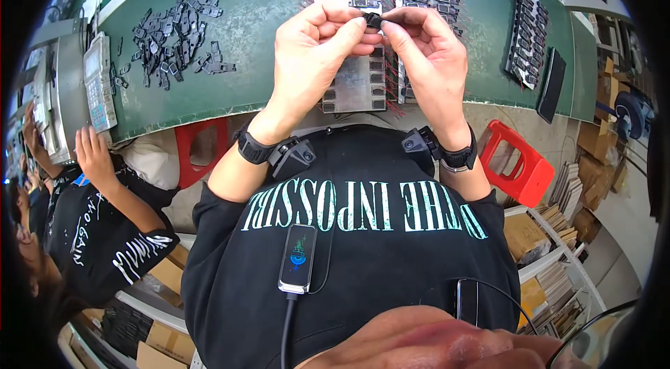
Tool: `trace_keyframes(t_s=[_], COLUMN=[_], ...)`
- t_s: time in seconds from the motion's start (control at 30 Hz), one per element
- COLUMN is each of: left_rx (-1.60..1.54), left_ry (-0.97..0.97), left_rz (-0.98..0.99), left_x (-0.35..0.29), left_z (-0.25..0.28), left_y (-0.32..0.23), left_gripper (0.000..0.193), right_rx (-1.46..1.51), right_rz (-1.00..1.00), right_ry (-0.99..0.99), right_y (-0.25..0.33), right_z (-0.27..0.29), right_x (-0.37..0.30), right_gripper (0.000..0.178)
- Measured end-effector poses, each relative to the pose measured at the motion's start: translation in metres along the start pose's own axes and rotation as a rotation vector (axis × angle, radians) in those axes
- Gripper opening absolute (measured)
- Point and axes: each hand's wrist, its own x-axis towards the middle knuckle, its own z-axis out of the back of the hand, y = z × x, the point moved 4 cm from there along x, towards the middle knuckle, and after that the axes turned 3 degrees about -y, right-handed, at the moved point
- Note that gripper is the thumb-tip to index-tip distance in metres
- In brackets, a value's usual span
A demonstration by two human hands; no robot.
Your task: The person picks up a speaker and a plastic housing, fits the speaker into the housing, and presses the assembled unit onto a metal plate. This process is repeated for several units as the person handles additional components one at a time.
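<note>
The left hand and right hand pinch 1 small black part between their fingertips, over a pale tray, presumably so both can steady it in plain sight. Loose black pieces lie heaped leftward, seemingly for easy reach, on the scuffed green table. Around me I see 1 co-worker at left and a red stool at right.
</note>
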Motion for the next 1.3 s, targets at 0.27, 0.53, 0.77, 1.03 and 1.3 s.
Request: trace_keyframes(t_s=[0.27, 0.53, 0.77, 1.03, 1.3], left_rx=[0.019, 0.047, 0.023, 0.024, 0.099], left_ry=[0.003, 0.006, 0.015, 0.008, 0.018], left_rz=[-0.042, -0.039, -0.043, -0.089, -0.107], left_x=[-0.002, -0.006, -0.006, -0.010, -0.013], left_z=[0.000, -0.001, 0.000, -0.003, -0.002], left_y=[0.003, 0.005, 0.012, 0.009, 0.011], left_gripper=[0.013, 0.012, 0.012, 0.011, 0.010], right_rx=[0.163, 0.298, 0.114, -0.240, -0.265], right_rz=[-0.146, -0.212, -0.144, -0.017, -0.012], right_ry=[0.072, 0.199, 0.181, 0.229, 0.268], right_y=[-0.004, -0.010, -0.008, 0.005, 0.015], right_z=[0.002, 0.004, 0.002, 0.006, 0.005], right_x=[0.003, 0.007, 0.003, 0.005, 0.004], right_gripper=[0.018, 0.018, 0.016, 0.014, 0.012])
